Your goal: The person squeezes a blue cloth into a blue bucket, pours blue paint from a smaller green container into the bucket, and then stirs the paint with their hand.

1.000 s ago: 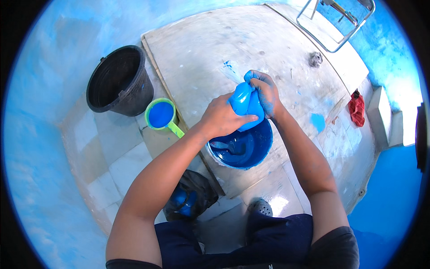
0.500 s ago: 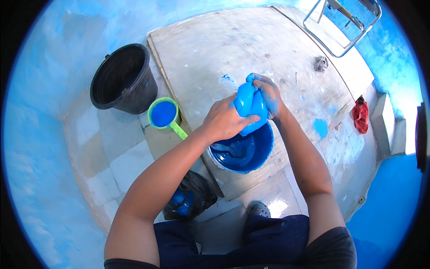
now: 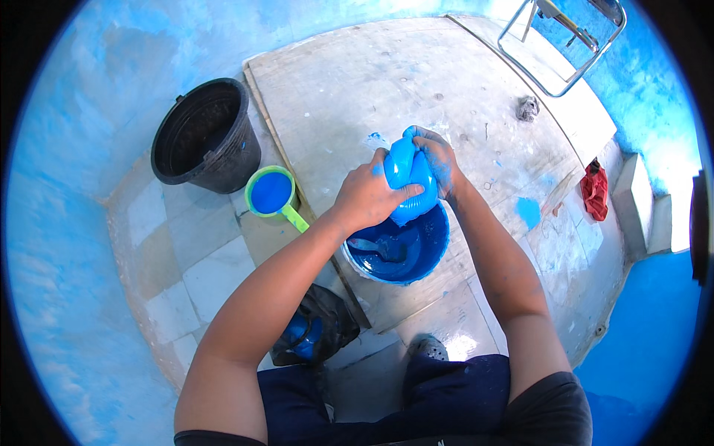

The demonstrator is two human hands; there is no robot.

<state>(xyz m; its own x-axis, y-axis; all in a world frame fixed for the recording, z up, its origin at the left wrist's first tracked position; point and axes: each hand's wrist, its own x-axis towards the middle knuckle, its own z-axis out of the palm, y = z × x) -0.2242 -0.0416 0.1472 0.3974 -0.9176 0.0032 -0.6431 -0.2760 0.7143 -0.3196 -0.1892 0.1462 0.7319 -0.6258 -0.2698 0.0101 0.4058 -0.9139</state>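
Observation:
Both my hands hold a bulging, glossy blue plastic bag, apparently wet with blue paint, over the far side of a bucket. My left hand is wrapped around its left side, thumb lying across the front. At the bag's top and right side, my right hand, smeared with blue, grips the gathered plastic. The bag's lower end hangs at the bucket's far rim. Below it stands the bucket, its inside coated in dark blue, with blue liquid and a partly hidden object within.
A green dipper of blue liquid stands left, beside a large black bucket. Close to my legs lies a black plastic bag around something blue. Boards cover the floor. A folding chair and red cloth are at right.
The blue bag has changed shape between my hands, looking narrower and more creased. Both hands keep their hold, with only a slight shift. The whole view has moved a little.

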